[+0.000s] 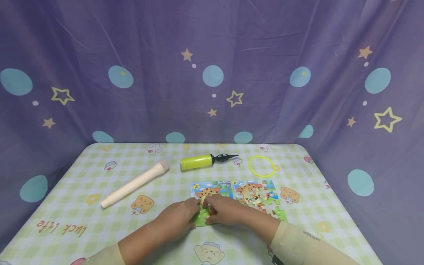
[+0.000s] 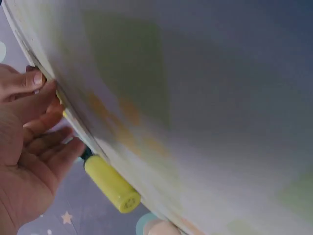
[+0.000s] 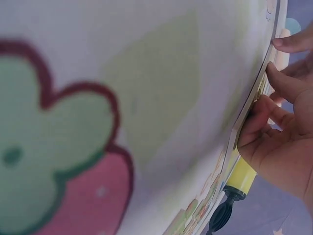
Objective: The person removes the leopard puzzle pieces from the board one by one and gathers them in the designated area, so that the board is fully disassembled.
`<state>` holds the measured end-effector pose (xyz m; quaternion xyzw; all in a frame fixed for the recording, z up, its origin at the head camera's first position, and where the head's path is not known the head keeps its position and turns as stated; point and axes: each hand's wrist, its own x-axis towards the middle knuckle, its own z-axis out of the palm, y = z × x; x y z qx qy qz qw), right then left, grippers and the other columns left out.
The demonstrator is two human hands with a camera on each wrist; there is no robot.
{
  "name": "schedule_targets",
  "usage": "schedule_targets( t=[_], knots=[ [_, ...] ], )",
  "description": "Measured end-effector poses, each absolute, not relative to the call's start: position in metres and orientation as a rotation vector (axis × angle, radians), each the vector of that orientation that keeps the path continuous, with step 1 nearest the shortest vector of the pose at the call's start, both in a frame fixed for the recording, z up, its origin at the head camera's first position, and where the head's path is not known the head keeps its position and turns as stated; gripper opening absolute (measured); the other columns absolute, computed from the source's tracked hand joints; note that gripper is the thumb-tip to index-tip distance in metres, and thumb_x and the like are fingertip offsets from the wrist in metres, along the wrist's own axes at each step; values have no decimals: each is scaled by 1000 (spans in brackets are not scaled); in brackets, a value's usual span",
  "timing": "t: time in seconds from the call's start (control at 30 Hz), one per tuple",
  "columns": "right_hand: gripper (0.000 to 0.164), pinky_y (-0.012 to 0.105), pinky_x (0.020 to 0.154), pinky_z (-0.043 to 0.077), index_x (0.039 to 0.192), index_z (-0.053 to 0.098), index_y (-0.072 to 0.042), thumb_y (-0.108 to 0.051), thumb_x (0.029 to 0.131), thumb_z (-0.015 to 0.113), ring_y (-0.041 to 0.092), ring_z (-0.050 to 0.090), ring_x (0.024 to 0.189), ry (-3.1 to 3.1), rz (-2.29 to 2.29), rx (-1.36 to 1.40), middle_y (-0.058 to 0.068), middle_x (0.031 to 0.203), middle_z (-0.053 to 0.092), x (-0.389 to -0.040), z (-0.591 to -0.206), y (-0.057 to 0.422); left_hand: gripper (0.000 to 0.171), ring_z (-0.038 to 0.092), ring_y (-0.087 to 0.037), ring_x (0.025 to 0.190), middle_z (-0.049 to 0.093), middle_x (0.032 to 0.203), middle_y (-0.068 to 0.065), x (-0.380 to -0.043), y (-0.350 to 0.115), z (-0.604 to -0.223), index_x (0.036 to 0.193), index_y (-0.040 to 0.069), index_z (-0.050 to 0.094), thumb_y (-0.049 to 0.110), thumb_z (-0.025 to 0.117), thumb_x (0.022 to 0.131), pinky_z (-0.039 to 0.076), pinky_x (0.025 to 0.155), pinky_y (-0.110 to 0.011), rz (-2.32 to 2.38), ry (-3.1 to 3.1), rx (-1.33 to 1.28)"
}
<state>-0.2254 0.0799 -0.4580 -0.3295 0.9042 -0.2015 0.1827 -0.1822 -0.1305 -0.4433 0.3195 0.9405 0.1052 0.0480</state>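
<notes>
Two flat jigsaw boards lie side by side on the table. The left board (image 1: 222, 188) shows a spotted cartoon leopard on green and blue. My left hand (image 1: 179, 219) rests at its left edge; in the left wrist view the fingers (image 2: 41, 110) reach toward the board fairly straight. Over the lower part of the same board is my right hand (image 1: 228, 209), its thumb and bent fingers (image 3: 254, 120) touching down; whether a piece sits between them is hidden. The right board (image 1: 255, 193) carries leopard pieces with gaps between them, partly covered by my right forearm.
Behind the boards lies a yellow hand pump (image 1: 197, 162) with a black nozzle. A yellow ring (image 1: 261, 166) is to its right. On the left, a pale stick-like microphone shape (image 1: 134, 185) lies slanted. The checked tablecloth (image 1: 116, 235) ends at a purple curtain (image 1: 212, 44).
</notes>
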Motion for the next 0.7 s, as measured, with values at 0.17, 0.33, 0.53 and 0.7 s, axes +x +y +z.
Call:
schedule_targets(
  t=[0.17,0.33,0.53,0.7],
  knots=[
    [41,20,64,46,117,58,-24,-40,84,75,2,52,71,2569,-537,-899,-12,84,53,-223,-456,77,91,33,-34,145,30,159,-16,-192,-138,-442,147,3,43,42,82,75,38,112,-51,359,2839,752],
    [39,20,65,46,116,58,-24,-38,83,76,2,52,72,2551,-562,-886,-12,85,54,-223,-456,76,96,30,-34,146,29,159,-15,-200,-144,-440,148,3,41,51,80,74,34,115,-51,348,2757,730],
    [38,20,65,46,112,58,-24,-35,82,78,3,52,72,2542,-597,-846,-11,85,55,-224,-456,75,92,36,-33,144,35,157,-14,-204,-144,-437,143,3,49,55,79,73,33,115,-49,323,2723,726],
    [37,21,63,46,111,57,-24,-34,82,78,3,52,70,2530,-614,-841,-11,83,55,-224,-456,75,91,37,-34,143,36,156,-15,-205,-143,-436,142,3,49,54,79,74,35,114,-49,300,2727,746]
  ],
)
